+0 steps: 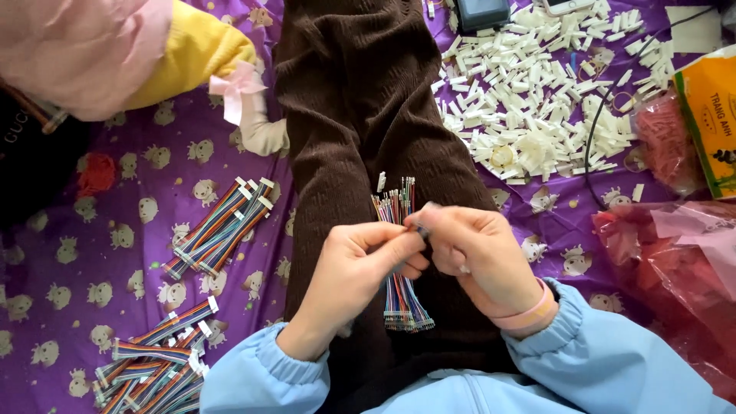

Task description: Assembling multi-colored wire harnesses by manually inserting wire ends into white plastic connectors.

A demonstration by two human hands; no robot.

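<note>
Head view. Left hand (354, 264) grip is pinched shut, thumb and forefinger on a wire of the ribbon cable (401, 253); right hand (474, 257) grip is also closed, fingertips pinching the same spot near the cable's upper part, possibly with a small connector between them, too hidden to tell. The cable lies on the person's lap over brown trousers (360, 115), between both hands. Its long axis runs roughly up-down in the frame, away from the body: loose bare wire ends fan out at the far end, and a housing block sits at the near end by the light blue sleeves (613, 360).

Progress, judged: finished cables (218, 226) lie bundled on the purple sheet (115, 253) at the left, with a bigger bundle pile (157, 356) near the left elbow, so a fair batch looks done. A large heap of white connectors (537, 92) sits far right, so much appears left. Another person's yellow sleeve (192, 50) at top left, apart from the work. Red bags (675, 253) at right.
</note>
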